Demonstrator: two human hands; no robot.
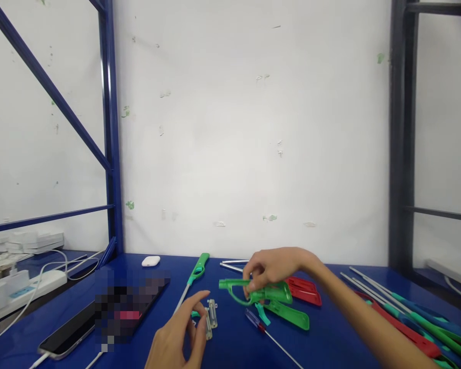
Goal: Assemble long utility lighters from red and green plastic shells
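My right hand (271, 267) grips a green plastic lighter handle shell (272, 293) from above, its narrow end pointing left. Another green shell half (290, 315) lies just beneath, beside a small teal trigger (263, 313). My left hand (179, 330) is low over the table, thumb and index finger apart. By its fingertips are small clear-and-metal lighter inserts (212, 313) and a teal piece (194, 314), partly hidden by the fingers. A screwdriver (255, 319) with a clear purple-and-red handle lies between the hands.
On the blue table (230, 353) lie red shells (303, 291), metal rods (232, 266) and a long green lighter (198, 267). Several long lighters (418, 323) line the right side. Phones (71, 328), a white case (151, 261) and a power strip (42, 284) are left.
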